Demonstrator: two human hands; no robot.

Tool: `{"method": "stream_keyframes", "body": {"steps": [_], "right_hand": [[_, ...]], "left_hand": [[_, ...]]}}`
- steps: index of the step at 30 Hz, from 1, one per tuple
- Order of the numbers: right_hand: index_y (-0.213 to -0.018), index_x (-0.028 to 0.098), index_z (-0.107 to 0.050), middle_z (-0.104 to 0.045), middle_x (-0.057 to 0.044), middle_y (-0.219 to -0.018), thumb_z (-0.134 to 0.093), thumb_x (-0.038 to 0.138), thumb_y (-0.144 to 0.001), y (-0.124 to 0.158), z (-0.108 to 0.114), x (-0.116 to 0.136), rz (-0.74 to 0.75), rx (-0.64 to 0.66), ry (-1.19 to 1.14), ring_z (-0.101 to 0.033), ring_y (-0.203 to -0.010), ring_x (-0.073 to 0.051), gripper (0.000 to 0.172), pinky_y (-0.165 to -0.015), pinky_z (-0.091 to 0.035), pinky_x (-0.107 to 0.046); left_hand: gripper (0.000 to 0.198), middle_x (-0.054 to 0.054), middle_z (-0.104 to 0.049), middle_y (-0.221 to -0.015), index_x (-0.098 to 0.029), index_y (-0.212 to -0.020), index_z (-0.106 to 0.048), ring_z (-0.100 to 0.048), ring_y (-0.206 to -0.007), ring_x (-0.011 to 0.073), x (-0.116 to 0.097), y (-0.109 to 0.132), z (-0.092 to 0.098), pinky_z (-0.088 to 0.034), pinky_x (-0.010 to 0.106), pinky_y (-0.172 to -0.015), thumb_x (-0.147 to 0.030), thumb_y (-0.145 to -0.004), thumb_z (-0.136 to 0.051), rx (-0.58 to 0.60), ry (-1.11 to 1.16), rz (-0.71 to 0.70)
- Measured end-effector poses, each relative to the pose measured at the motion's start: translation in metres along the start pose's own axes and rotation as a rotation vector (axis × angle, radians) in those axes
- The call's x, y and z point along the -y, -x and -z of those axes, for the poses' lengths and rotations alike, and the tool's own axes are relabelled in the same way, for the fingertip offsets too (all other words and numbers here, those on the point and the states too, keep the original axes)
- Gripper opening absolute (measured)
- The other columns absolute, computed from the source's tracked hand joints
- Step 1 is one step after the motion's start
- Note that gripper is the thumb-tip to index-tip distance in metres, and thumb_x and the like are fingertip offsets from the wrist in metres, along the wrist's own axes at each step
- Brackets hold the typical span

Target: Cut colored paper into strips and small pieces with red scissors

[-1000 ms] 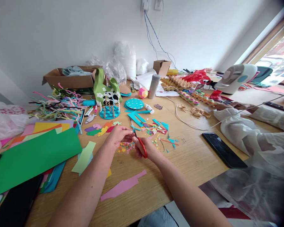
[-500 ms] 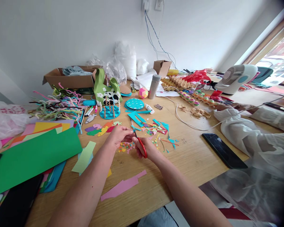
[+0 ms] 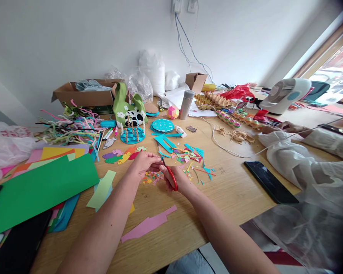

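Across the last second almost nothing shifts; the left hand [image 3: 144,163] and the right hand [image 3: 175,179] stay together at the middle of the pale wooden table [image 3: 234,190], so the snipping looks to be going on in small, steady bites rather than starting or ending; only a co-worker's hand at the far right edge moves a little. The right hand is clenched around the red-handled metal scissors [image 3: 171,177], fingers through the glossy plastic loops, the thin blades pointing up and away toward the left fingertips; the left hand is pinched shut at the blade tips, and whatever scrap sits between its fingers is too small to make out. Just below the two hands lies a heap of tiny multicoloured paper snippets [image 3: 151,177], ragged and confetti-like; beyond them are angular teal paper offcuts [image 3: 164,141], flat and sharp-edged. Near the left forearm rest a narrow pale green paper strip [image 3: 102,189] and a large smooth green card sheet [image 3: 42,186]; between the forearms lies a stepped pink paper strip [image 3: 148,224]. Further left is a tangle of fuzzy coloured pipe cleaners [image 3: 71,125]; to the right a flat black phone [image 3: 270,181] lies beside the co-worker's loose white sleeve [image 3: 288,156].
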State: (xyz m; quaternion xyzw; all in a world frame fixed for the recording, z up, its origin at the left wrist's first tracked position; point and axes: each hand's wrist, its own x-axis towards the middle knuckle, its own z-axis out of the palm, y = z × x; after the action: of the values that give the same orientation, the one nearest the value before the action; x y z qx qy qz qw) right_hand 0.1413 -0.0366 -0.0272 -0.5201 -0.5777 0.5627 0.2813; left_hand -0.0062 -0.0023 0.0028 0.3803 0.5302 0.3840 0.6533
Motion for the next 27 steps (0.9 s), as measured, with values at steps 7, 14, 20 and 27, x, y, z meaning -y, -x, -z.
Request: {"method": "stream_keyframes", "body": {"steps": [7, 14, 20, 27], "right_hand": [[-0.051, 0.021, -0.041, -0.042, 0.003, -0.032, -0.046, 0.066, -0.087, 0.002, 0.001, 0.003, 0.018, -0.007, 0.035, -0.038, -0.027, -0.009, 0.058, -0.031, -0.028, -0.021], [-0.050, 0.022, -0.043, -0.044, 0.003, -0.031, -0.045, 0.072, -0.082, 0.001, 0.002, -0.001, 0.043, -0.014, -0.012, -0.038, -0.027, -0.009, 0.060, -0.032, -0.027, -0.022], [-0.051, 0.022, -0.043, -0.044, 0.002, -0.030, -0.046, 0.074, -0.081, -0.001, 0.002, -0.005, 0.014, -0.006, -0.008, -0.038, -0.026, -0.010, 0.060, -0.031, -0.026, -0.023], [-0.055, 0.020, -0.047, -0.051, 0.002, -0.039, -0.043, 0.072, -0.084, 0.002, 0.003, -0.003, 0.037, 0.026, 0.075, -0.043, -0.032, -0.009, 0.060, -0.035, -0.030, -0.021]], "left_hand": [[0.012, 0.008, -0.071, -0.067, -0.009, -0.071, -0.068, -0.066, -0.054, 0.0145, 0.000, 0.000, 0.002, -0.056, 0.025, -0.053, -0.015, -0.064, -0.076, 0.050, -0.006, 0.027], [0.017, 0.008, -0.072, -0.066, -0.010, -0.071, -0.066, -0.067, -0.055, 0.0151, -0.001, 0.001, 0.004, -0.056, 0.025, -0.054, -0.017, -0.063, -0.079, 0.060, -0.003, 0.027], [0.016, 0.010, -0.074, -0.076, -0.012, -0.075, -0.061, -0.068, -0.057, 0.0158, -0.002, 0.002, 0.005, -0.056, 0.026, -0.055, -0.015, -0.068, -0.075, 0.060, 0.016, 0.000], [0.010, 0.009, -0.073, -0.079, -0.012, -0.074, -0.058, -0.069, -0.060, 0.0146, -0.005, 0.001, 0.013, -0.058, 0.027, -0.061, -0.009, -0.073, -0.068, 0.040, -0.075, -0.073]]}}
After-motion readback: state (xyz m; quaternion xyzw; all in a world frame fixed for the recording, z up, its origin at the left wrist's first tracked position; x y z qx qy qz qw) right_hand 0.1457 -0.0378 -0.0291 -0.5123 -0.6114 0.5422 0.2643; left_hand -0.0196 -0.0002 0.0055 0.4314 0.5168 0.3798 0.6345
